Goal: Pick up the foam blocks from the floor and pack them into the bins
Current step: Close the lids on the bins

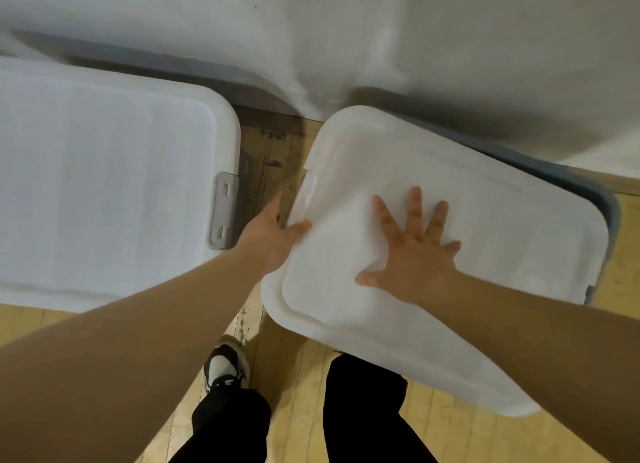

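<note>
A white lid [467, 254] lies skewed over a blue-grey bin [602, 202], of which only a strip of rim shows at the right. My right hand [412, 251] lies flat on the lid with fingers spread. At the lid's left edge my left hand [273, 234] grips it, thumb on top and fingers hidden underneath. A second bin at the left is covered by its own white lid [104, 192], with a grey latch [223, 209] on its side. No foam blocks are visible.
A white wall [311, 29] runs behind both bins. Wooden floor [270, 157] shows in the narrow gap between them and in front. My legs in black trousers and one shoe [225, 365] stand just before the right bin.
</note>
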Demonstrator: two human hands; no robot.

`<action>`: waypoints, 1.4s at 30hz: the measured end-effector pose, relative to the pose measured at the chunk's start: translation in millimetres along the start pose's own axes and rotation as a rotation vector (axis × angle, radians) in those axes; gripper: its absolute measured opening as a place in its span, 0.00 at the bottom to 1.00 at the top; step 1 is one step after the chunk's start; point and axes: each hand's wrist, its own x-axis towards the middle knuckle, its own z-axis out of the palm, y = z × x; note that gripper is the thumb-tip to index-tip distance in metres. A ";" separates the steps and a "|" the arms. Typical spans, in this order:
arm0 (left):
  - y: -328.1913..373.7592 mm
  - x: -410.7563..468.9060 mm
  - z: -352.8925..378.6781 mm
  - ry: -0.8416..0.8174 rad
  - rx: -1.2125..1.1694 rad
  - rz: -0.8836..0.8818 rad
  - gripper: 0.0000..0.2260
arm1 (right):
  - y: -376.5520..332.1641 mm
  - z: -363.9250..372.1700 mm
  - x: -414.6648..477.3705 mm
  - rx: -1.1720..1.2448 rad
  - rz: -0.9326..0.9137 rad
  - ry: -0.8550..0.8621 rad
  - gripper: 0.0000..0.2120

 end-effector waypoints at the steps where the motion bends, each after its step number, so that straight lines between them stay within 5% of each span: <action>1: -1.2 0.6 -0.9 -0.003 -0.018 -0.019 0.38 | 1.5 -0.4 3.2 0.009 -0.012 -0.003 0.62; 8: -6.7 -2.2 1.9 -0.070 -0.088 -0.035 0.35 | 22.2 1.2 5.1 0.015 -0.117 0.038 0.59; 15: -16.1 -1.2 9.1 -0.066 -0.121 0.003 0.31 | 54.8 -38.2 24.0 0.061 -0.068 0.386 0.51; 20: -16.4 -1.0 10.0 -0.081 -0.118 0.024 0.28 | 74.3 -61.8 48.9 0.024 -0.044 0.432 0.49; 32: -19.0 -9.0 30.0 0.165 -0.179 0.081 0.31 | 92.8 -89.4 70.2 -0.058 -0.048 0.622 0.24; 37: -0.3 -2.1 45.2 0.225 -0.197 0.029 0.39 | 93.0 -109.3 76.9 -0.057 0.041 0.595 0.27; 42: 5.1 -0.4 41.1 0.268 -0.063 -0.011 0.43 | 47.5 -61.7 27.7 -0.029 0.006 0.237 0.48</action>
